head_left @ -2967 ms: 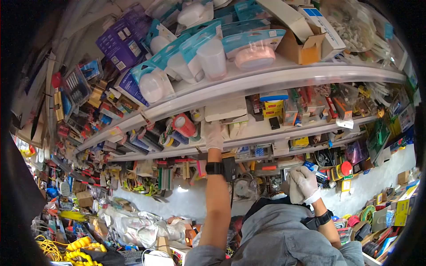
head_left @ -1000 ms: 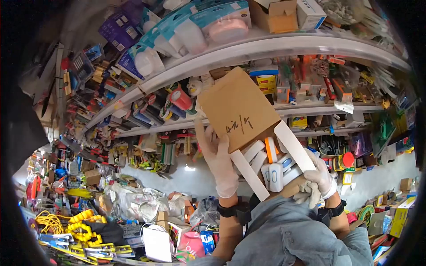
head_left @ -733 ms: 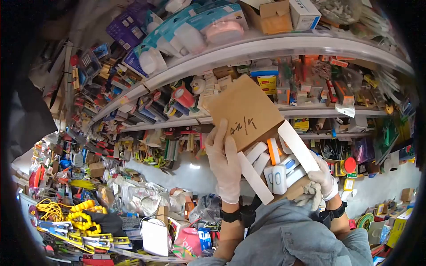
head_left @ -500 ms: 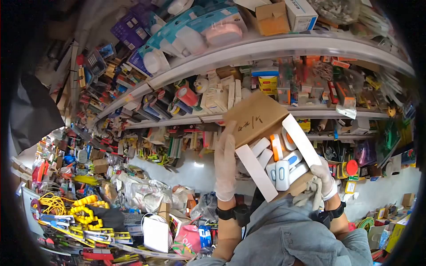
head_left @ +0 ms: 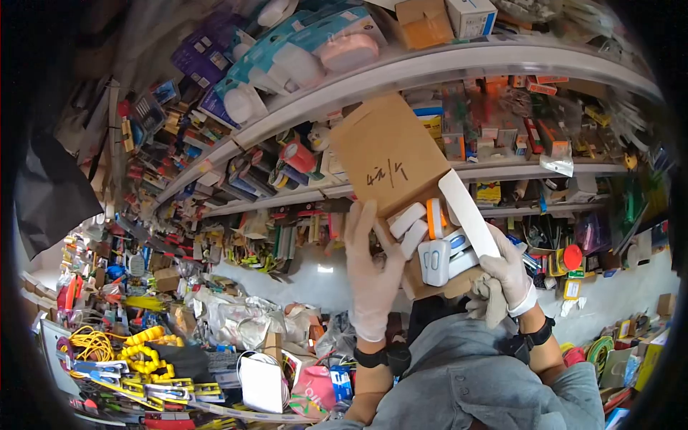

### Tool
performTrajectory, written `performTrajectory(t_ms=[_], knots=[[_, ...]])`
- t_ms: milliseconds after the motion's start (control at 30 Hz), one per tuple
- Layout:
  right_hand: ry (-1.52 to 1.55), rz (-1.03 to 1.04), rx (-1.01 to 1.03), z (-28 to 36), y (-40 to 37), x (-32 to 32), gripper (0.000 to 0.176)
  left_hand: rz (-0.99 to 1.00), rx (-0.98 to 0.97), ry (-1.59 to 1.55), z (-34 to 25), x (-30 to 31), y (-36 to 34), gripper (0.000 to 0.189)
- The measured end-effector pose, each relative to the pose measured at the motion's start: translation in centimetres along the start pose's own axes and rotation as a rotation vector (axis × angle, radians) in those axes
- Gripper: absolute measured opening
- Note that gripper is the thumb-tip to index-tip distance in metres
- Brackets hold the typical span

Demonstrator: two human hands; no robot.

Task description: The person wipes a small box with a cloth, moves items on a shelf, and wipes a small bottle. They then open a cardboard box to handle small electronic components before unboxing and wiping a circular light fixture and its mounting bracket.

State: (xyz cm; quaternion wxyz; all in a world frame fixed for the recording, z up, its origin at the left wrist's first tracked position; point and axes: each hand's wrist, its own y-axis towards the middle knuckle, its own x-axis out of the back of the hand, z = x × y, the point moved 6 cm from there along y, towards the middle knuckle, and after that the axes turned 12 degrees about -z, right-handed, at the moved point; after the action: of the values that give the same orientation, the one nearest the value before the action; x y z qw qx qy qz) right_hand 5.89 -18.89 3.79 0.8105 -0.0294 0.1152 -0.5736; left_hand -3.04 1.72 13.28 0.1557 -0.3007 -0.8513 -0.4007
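Holding an open cardboard box [head_left: 393,154] between them — left hand [head_left: 373,276], right hand [head_left: 509,274].

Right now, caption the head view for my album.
Gloved hands at an open cardboard box of white and orange plastic devices.

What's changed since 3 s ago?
The left hand has come back from the shelf to the left side of a box, now off the shelf and open. The right hand has taken hold of its right flap. Unchanged: the right hand holds the grey cloth.
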Motion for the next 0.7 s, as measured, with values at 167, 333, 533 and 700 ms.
performTrajectory(t_ms=[167,333,533,700], knots=[[0.129,0.021,-0.063,0.9,-0.2,-0.4,0.059,0.026,0.221,-0.457,3.4,1.4,-0.5,0.063],[0.292,0.047,-0.193,0.2,0.1,-1.1,0.057,-0.056,0.214,-0.208,5.4,1.8,-1.3,0.063],[0.086,-0.051,-0.048,0.4,0.6,-2.4,0.064,-0.068,-0.268,0.393,-1.4,2.1,-0.8,0.044],[-0.056,-0.088,0.084,2.0,0.7,-2.7,0.066,0.199,-0.263,0.522,-2.8,-1.7,-1.8,0.049]])
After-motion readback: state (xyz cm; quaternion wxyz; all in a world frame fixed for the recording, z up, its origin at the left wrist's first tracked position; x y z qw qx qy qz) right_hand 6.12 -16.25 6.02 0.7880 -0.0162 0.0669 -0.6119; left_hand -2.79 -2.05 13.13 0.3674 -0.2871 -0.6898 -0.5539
